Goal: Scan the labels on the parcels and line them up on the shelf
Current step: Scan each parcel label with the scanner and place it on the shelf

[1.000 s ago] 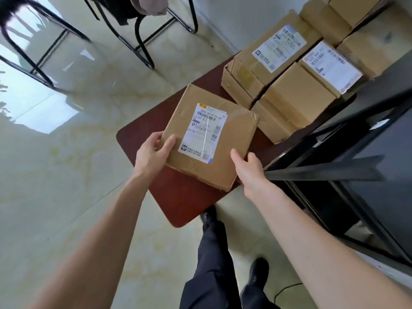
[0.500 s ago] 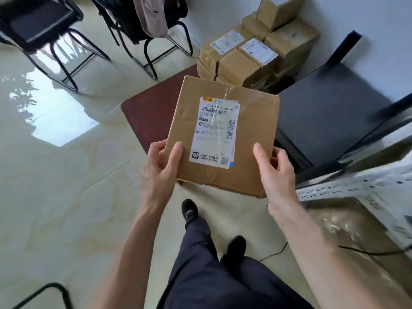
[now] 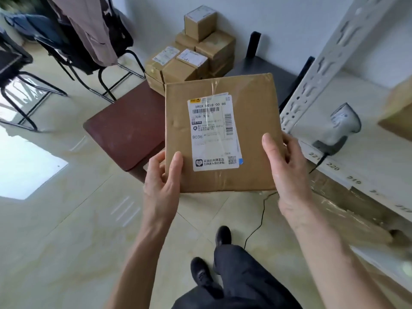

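The white slotted-metal shelf (image 3: 316, 63) has swung into view on the right since a second ago, so the person has turned toward it. One flat brown cardboard parcel (image 3: 220, 132), lifted off the dark red low table (image 3: 124, 128), hangs in the air near the shelf edge, label (image 3: 214, 132) up, probably about to be scanned. One grey handheld scanner (image 3: 341, 128) rests there. The left hand (image 3: 162, 177) and right hand (image 3: 287, 168) each grip a lower corner. At least six cardboard boxes (image 3: 191, 56) wait stacked.
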